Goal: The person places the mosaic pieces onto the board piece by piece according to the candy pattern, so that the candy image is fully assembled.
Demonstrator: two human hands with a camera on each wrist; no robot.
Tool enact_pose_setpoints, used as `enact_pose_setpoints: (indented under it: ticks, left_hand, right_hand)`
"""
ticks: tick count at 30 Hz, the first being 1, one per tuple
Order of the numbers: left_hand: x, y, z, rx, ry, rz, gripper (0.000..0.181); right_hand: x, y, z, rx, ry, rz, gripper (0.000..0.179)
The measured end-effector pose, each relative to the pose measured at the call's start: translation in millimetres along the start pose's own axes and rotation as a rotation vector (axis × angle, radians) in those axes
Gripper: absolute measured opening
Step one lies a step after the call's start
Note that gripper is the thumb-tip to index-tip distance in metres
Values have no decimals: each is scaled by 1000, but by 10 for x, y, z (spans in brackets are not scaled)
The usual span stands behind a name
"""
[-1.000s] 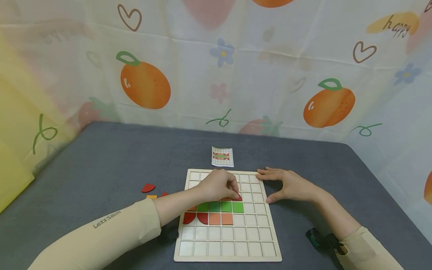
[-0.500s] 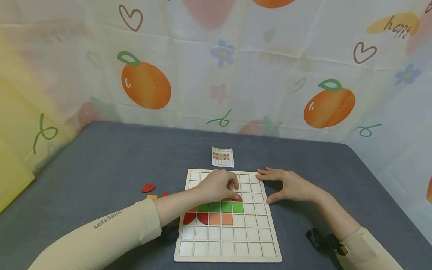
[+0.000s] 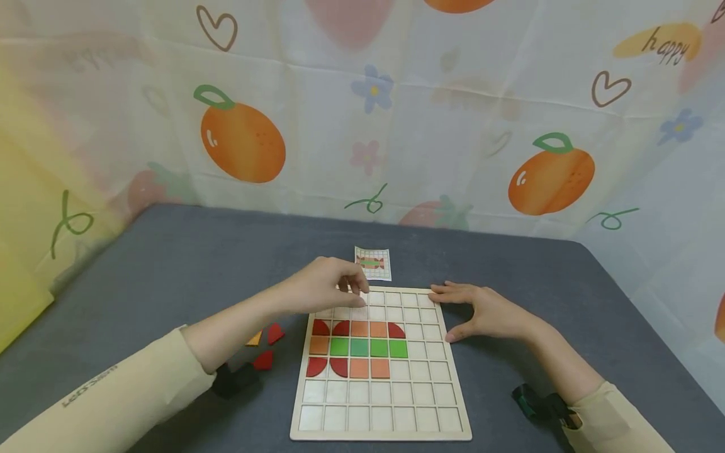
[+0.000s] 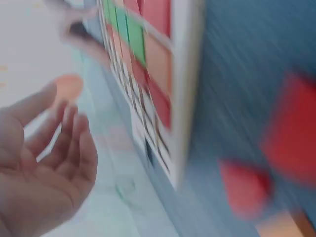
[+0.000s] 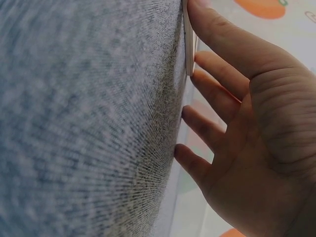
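A pale wooden grid board (image 3: 382, 435) lies on the table, with red rounded tiles, orange squares and green squares (image 3: 379, 348) filling part of three rows. One red rounded tile (image 3: 396, 330) ends the upper of these rows. Over the board's far left part is my left hand (image 3: 325, 286), its fingers loosely bent; the left wrist view shows nothing between thumb and fingers. My right hand (image 3: 489, 309) rests at the board's right edge, fingers spread, and thumb and fingertips touch the rim in the right wrist view.
Left of the board lie loose red tiles (image 3: 263, 360) and a yellow-orange piece (image 3: 254, 339), partly behind the left forearm. A small pattern card (image 3: 376, 267) sits beyond the board, partly covered by the left hand. A printed curtain (image 3: 317, 126) hangs behind the table.
My left hand has come off the red tile in the upper row and moved left and away, uncovering that row. The right hand stays at the board's edge.
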State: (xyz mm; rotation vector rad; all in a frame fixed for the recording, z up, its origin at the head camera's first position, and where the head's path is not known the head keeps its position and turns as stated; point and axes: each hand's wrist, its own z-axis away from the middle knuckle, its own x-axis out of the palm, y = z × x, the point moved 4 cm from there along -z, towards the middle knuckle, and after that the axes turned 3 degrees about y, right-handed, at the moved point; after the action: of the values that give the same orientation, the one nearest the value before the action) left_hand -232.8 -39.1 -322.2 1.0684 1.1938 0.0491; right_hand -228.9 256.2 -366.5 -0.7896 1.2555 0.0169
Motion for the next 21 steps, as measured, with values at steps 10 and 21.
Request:
enact_pose_setpoints:
  ticks: [10,21]
  left_hand:
    - [-470,-647,673,-88,-108,93,29]
    - [-711,-1169,986,-160,-103,158,33]
  right_hand:
    - [-5,-11,-6,-9,3,13,81]
    - [-11,-15,-7,-5,-6,25,83]
